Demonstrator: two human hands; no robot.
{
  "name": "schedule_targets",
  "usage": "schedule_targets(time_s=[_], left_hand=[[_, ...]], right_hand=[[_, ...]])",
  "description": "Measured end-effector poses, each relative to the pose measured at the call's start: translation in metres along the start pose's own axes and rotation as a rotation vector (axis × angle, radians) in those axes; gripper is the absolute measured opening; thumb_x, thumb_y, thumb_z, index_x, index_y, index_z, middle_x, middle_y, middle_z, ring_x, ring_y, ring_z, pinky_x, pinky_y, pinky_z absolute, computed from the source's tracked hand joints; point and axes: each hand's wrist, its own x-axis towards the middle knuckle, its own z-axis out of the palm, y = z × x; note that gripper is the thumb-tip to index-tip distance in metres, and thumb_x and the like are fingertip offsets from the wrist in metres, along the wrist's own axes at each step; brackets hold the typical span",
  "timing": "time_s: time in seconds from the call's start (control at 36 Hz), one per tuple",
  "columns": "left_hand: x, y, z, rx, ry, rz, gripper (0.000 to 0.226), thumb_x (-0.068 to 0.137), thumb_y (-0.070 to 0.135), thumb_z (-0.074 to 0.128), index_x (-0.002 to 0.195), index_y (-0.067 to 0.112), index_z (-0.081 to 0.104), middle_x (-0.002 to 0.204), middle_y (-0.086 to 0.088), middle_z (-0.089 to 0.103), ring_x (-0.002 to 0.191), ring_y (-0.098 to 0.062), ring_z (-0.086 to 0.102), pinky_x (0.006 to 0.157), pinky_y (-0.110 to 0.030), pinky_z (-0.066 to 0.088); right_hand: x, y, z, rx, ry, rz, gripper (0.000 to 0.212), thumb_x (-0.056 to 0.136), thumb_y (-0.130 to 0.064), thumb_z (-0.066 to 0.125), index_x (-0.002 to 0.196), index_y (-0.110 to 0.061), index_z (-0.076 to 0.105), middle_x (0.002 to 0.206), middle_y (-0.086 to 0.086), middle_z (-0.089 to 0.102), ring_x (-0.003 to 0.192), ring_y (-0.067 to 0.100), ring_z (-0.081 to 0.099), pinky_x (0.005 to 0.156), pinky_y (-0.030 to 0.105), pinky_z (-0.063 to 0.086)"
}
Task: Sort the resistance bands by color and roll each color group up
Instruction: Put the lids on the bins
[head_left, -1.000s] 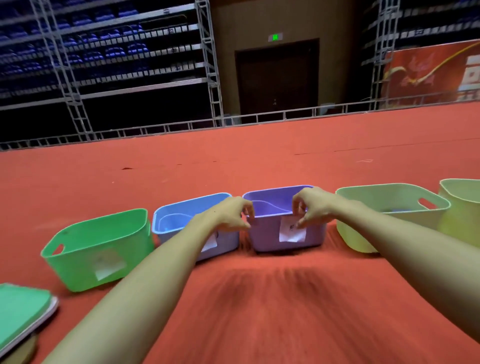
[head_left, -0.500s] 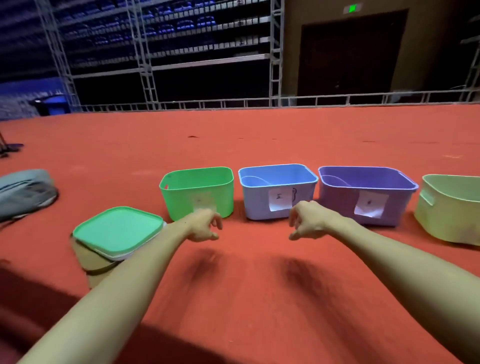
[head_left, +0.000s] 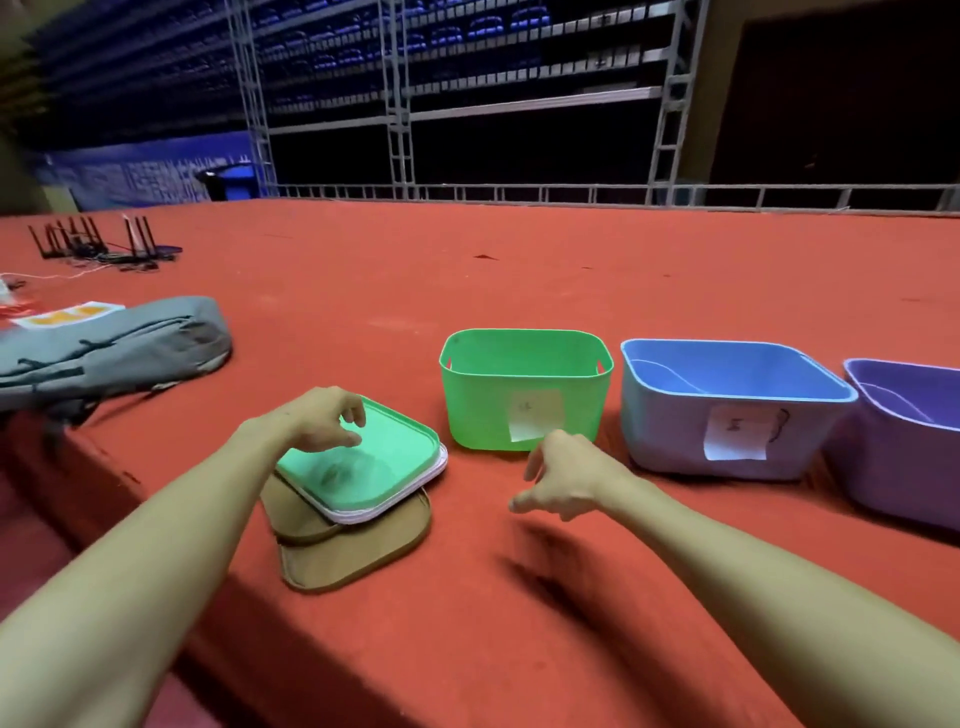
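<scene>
My left hand (head_left: 311, 423) curls loosely over the square green plastic lid (head_left: 384, 467), cornerwise to me; right hand (head_left: 566, 480) relaxed, empty; label (head_left: 535, 415) on green plastic basket (head_left: 483, 410) unreadable.

Smooth plastic green bin (head_left: 483, 410), paper label (head_left: 536, 414), seemingly napped red carpet (head_left: 467, 623).

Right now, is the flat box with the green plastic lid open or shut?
Shut: the green plastic lid lies flat on the box's pale rim, no gap.
</scene>
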Motion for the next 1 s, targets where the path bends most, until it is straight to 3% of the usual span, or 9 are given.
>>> schedule_targets(time_s=[0.08, 0.25, 0.33, 0.44, 0.53, 0.67, 0.86, 1.0], left_hand=[[0.009, -0.023, 0.002, 0.002, 0.003, -0.044, 0.028, 0.086, 0.026, 0.068, 0.112, 0.016, 0.063, 0.118, -0.004, 0.062, 0.098, -0.02, 0.058, 0.078, -0.024, 0.039], [0.031, -0.052, 0.012, -0.009, 0.018, -0.103, 0.033, 0.087, 0.029, 0.068, 0.117, 0.016, 0.062, 0.121, -0.008, 0.057, 0.112, -0.025, 0.053, 0.087, -0.028, 0.038], [0.039, -0.066, 0.018, -0.032, 0.02, -0.155, 0.042, 0.084, 0.041, 0.068, 0.12, 0.022, 0.058, 0.112, -0.009, 0.05, 0.109, -0.029, 0.051, 0.092, -0.034, 0.04], [0.057, -0.097, 0.033, -0.077, 0.001, -0.235, 0.071, 0.071, 0.065, 0.066, 0.129, 0.028, 0.048, 0.125, -0.015, 0.05, 0.117, -0.033, 0.047, 0.102, -0.044, 0.04], [0.053, -0.092, 0.031, -0.133, -0.02, -0.289, 0.087, 0.067, 0.069, 0.068, 0.137, 0.027, 0.038, 0.129, -0.018, 0.049, 0.117, -0.033, 0.049, 0.101, -0.043, 0.041], [0.051, -0.096, 0.038, -0.205, -0.081, -0.35, 0.091, 0.076, 0.059, 0.071, 0.146, 0.026, 0.024, 0.142, -0.014, 0.045, 0.124, -0.03, 0.048, 0.106, -0.04, 0.037], [0.042, -0.099, 0.039, -0.243, -0.091, -0.369, 0.135, 0.033, 0.085, 0.058, 0.149, 0.028, 0.021, 0.149, -0.011, 0.038, 0.132, -0.029, 0.042, 0.109, -0.039, 0.034], [0.033, -0.092, 0.042, -0.234, -0.122, -0.376, 0.138, 0.028, 0.087, 0.055, 0.15, 0.032, 0.019, 0.147, -0.017, 0.035, 0.132, -0.033, 0.04, 0.109, -0.041, 0.034]], right_hand=[[0.02, -0.018, 0.012, 0.005, 0.012, -0.045, 0.054, 0.067, -0.045, 0.078, 0.097, 0.0, 0.071, 0.088, 0.014, 0.074, 0.057, 0.024, 0.069, 0.064, 0.037, 0.06], [0.059, -0.045, 0.035, 0.075, 0.041, -0.093, 0.067, 0.061, -0.053, 0.078, 0.099, 0.001, 0.067, 0.078, 0.011, 0.071, 0.078, 0.027, 0.067, 0.074, 0.038, 0.057], [0.071, -0.052, 0.045, 0.107, 0.027, -0.114, 0.048, 0.062, -0.052, 0.078, 0.082, -0.009, 0.067, 0.072, 0.006, 0.062, 0.071, 0.026, 0.057, 0.056, 0.028, 0.047], [0.081, -0.054, 0.059, 0.155, 0.027, -0.118, 0.049, 0.06, -0.052, 0.079, 0.081, -0.01, 0.068, 0.067, 0.004, 0.054, 0.065, 0.024, 0.049, 0.045, 0.027, 0.035], [0.085, -0.051, 0.065, 0.186, 0.03, -0.129, 0.044, 0.062, -0.05, 0.079, 0.082, -0.012, 0.071, 0.061, 0.0, 0.049, 0.063, 0.023, 0.046, 0.047, 0.028, 0.037], [0.093, -0.05, 0.076, 0.218, 0.041, -0.133, 0.045, 0.059, -0.051, 0.08, 0.083, -0.014, 0.072, 0.072, 0.003, 0.065, 0.067, 0.021, 0.053, 0.058, 0.029, 0.047], [0.096, -0.055, 0.091, 0.23, 0.101, -0.177, 0.052, 0.052, -0.055, 0.077, 0.078, -0.01, 0.065, 0.08, 0.004, 0.068, 0.079, 0.023, 0.064, 0.066, 0.036, 0.055], [0.089, -0.052, 0.094, 0.259, 0.118, -0.154, 0.051, 0.054, -0.055, 0.077, 0.079, -0.013, 0.063, 0.087, 0.003, 0.067, 0.085, 0.022, 0.061, 0.066, 0.031, 0.051]])
